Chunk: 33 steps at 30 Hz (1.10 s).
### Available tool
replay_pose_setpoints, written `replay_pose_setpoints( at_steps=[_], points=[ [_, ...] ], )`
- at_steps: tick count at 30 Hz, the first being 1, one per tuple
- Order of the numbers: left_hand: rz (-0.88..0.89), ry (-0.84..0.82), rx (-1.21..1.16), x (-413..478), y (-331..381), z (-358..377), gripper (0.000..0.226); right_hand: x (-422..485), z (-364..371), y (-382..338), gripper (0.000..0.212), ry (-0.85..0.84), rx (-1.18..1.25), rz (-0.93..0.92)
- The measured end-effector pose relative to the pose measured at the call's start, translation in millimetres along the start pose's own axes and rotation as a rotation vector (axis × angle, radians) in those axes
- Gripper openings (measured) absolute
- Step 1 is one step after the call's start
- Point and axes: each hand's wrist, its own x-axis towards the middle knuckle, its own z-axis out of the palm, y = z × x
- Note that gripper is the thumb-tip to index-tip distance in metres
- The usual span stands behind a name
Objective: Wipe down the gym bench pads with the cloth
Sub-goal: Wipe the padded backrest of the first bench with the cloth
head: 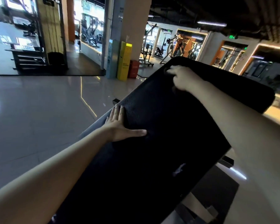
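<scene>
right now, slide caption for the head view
Left hand flat on black textured bench pad, right hand at its far end

bench pad [168, 143] runs from near centre to far right | left hand [118, 125] on its left edge, midway | right hand [183, 78] on its far end, over cloth [167, 70] | floor [31, 110] left of pad | pillar [134, 21] behind | tall box [124, 60] at pillar's foot, low box [133, 68] just right of it
</scene>
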Motion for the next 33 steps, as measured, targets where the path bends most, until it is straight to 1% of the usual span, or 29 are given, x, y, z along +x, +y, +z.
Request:
replay_pose_setpoints(
  at_steps=[2,4,7,11,13,16,19,20,22,26,29,31,33],
  points=[
    [0.005,0.016,-0.007,4,-4,4,0.153,10,-1,6,0.057,0.031,-0.054,0.083],
    [0.007,0.020,0.003,6,-4,6,0.153,11,9,-10,0.056,0.054,-0.122,0.110],
    [0.008,0.039,0.009,5,-4,9,0.155,-1,34,-51,0.051,0.057,-0.133,0.005],
    [0.022,0.097,0.002,6,-7,15,0.154,-30,79,-114,0.046,-0.052,-0.121,-0.173],
    [0.027,0.125,-0.001,6,-7,17,0.151,-45,92,-132,0.045,-0.104,-0.129,-0.239],
    [0.025,0.123,-0.009,4,-7,17,0.154,-52,88,-126,0.046,-0.214,-0.073,-0.297],
    [0.018,0.125,-0.012,5,-9,18,0.151,-49,63,-97,0.055,-0.320,-0.007,-0.341],
    [0.018,0.129,-0.014,6,-10,19,0.149,-46,52,-83,0.057,-0.320,0.002,-0.336],
    [0.021,0.134,-0.020,8,-13,20,0.146,-36,26,-50,0.058,-0.253,0.002,-0.268],
    [0.025,0.150,-0.034,11,-15,22,0.144,-16,-15,11,0.056,-0.020,0.009,0.028],
    [0.029,0.162,-0.042,11,-16,24,0.144,-16,-6,1,0.053,0.058,-0.117,0.147],
    [0.027,0.158,-0.043,10,-15,24,0.144,-23,9,-25,0.053,0.063,-0.172,0.134],
    [0.022,0.147,-0.046,9,-14,23,0.144,-33,29,-53,0.053,0.031,-0.170,0.057]
  ],
)
